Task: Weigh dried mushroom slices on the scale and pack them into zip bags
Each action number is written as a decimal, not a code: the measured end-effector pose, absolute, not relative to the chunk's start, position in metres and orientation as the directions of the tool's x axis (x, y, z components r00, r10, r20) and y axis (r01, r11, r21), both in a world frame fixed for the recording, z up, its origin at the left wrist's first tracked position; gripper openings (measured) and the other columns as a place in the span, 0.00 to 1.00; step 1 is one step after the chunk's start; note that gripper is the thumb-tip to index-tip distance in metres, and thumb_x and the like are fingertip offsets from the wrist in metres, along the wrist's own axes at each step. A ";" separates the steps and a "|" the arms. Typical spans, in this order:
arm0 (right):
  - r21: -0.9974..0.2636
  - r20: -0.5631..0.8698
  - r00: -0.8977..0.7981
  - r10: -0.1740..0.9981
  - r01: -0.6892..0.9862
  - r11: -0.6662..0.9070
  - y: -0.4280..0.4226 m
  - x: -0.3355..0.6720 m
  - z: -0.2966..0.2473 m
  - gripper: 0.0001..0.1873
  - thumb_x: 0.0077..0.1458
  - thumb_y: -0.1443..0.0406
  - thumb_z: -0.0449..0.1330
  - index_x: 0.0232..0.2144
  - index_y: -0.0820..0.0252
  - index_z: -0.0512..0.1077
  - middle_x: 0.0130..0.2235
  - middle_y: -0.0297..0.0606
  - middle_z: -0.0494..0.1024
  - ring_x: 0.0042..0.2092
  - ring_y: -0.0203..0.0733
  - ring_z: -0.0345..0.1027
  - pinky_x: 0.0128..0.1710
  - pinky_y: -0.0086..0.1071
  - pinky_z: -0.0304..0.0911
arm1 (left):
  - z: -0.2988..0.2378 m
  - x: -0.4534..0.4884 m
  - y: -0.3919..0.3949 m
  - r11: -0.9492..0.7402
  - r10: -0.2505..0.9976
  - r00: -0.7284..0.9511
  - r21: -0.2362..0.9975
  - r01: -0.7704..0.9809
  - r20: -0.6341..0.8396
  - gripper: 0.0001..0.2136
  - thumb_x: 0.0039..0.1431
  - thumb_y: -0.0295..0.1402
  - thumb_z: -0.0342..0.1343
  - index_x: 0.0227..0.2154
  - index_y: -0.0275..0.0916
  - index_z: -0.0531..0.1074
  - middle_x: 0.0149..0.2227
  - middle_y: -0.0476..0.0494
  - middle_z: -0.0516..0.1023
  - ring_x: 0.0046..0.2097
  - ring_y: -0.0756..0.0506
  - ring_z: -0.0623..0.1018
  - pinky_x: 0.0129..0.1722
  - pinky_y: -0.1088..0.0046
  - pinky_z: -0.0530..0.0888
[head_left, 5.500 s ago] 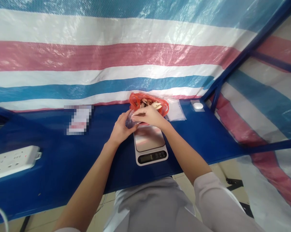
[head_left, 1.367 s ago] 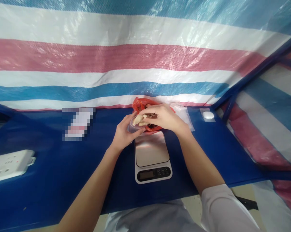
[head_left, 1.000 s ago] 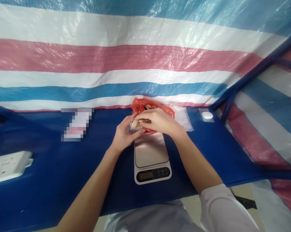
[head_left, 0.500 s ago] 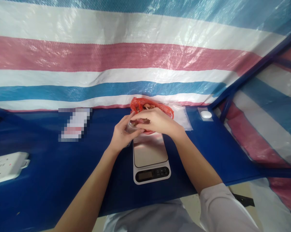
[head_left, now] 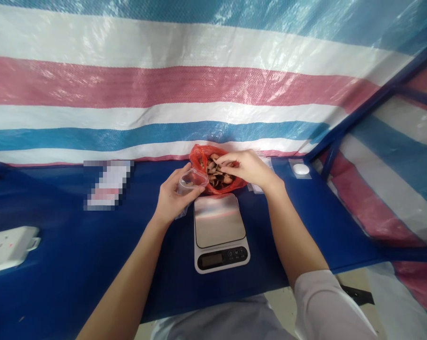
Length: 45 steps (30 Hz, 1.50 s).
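My left hand [head_left: 173,196] is closed around a small clear plastic bag [head_left: 193,178], holding its mouth open; a little brown material shows inside. To the right of it sits a red plastic bag [head_left: 199,153], its top spread wide, full of dried brown pieces [head_left: 217,179]. My right hand [head_left: 247,165] reaches into the red bag from the right, fingers bent together over the pieces. What lies between those fingertips is hidden. Just in front of the red bag stands a white kitchen scale [head_left: 220,222] with a bare metal plate and a dark display.
More clear plastic bags [head_left: 261,182] lie behind my right wrist. A white round object [head_left: 301,169] rests on a clear packet at the right. On the left are a power strip [head_left: 11,245] and a blurred-out item [head_left: 109,184]. Striped sheeting [head_left: 164,85] hangs behind the blue table [head_left: 93,245].
My right hand has moved from the mouth of the clear bag back and right into the red bag. My left hand has shifted slightly left, still gripping the clear bag.
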State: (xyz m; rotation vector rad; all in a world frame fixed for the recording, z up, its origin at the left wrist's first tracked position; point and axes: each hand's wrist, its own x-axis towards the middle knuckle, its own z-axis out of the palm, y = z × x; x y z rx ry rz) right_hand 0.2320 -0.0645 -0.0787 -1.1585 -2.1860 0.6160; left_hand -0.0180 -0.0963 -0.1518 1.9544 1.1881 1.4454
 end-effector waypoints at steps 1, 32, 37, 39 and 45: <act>-0.619 0.272 -0.443 0.854 0.599 0.508 -0.062 0.236 -0.082 0.14 0.60 0.68 0.62 0.47 0.51 0.82 0.46 0.34 0.85 0.46 0.44 0.80 0.49 0.35 0.72 | -0.151 -0.019 -0.096 -0.540 0.830 0.084 0.754 0.375 0.552 0.32 0.52 0.50 0.69 0.59 0.43 0.73 0.48 0.39 0.81 0.47 0.40 0.82 0.49 0.60 0.81; -0.032 -0.042 -0.436 0.899 0.900 0.435 -0.058 0.206 -0.107 0.17 0.63 0.60 0.60 0.53 0.50 0.77 0.52 0.44 0.82 0.55 0.53 0.74 0.50 0.40 0.68 | -0.154 -0.022 -0.094 -0.591 0.796 0.128 0.713 0.376 0.592 0.31 0.54 0.44 0.69 0.59 0.39 0.73 0.50 0.38 0.80 0.48 0.42 0.82 0.45 0.67 0.81; -0.028 -0.039 -0.451 0.892 0.892 0.450 -0.058 0.204 -0.109 0.20 0.63 0.63 0.59 0.56 0.50 0.75 0.54 0.43 0.81 0.55 0.54 0.74 0.49 0.40 0.68 | -0.153 -0.022 -0.094 -0.585 0.802 0.129 0.720 0.374 0.584 0.31 0.54 0.45 0.69 0.58 0.39 0.74 0.50 0.38 0.80 0.48 0.42 0.81 0.47 0.66 0.80; -0.020 -0.023 -0.451 0.892 0.893 0.450 -0.058 0.203 -0.111 0.20 0.63 0.64 0.58 0.56 0.51 0.75 0.55 0.43 0.80 0.54 0.55 0.75 0.47 0.41 0.69 | -0.153 -0.022 -0.094 -0.578 0.807 0.129 0.725 0.375 0.577 0.31 0.53 0.45 0.69 0.58 0.39 0.73 0.51 0.38 0.80 0.48 0.41 0.81 0.47 0.65 0.80; -0.014 -0.022 -0.436 0.900 0.900 0.435 -0.057 0.203 -0.111 0.18 0.63 0.64 0.57 0.54 0.51 0.77 0.52 0.44 0.82 0.54 0.54 0.75 0.47 0.41 0.69 | -0.155 -0.023 -0.093 -0.593 0.796 0.132 0.717 0.367 0.591 0.30 0.54 0.43 0.69 0.59 0.38 0.73 0.51 0.38 0.80 0.49 0.41 0.81 0.49 0.65 0.80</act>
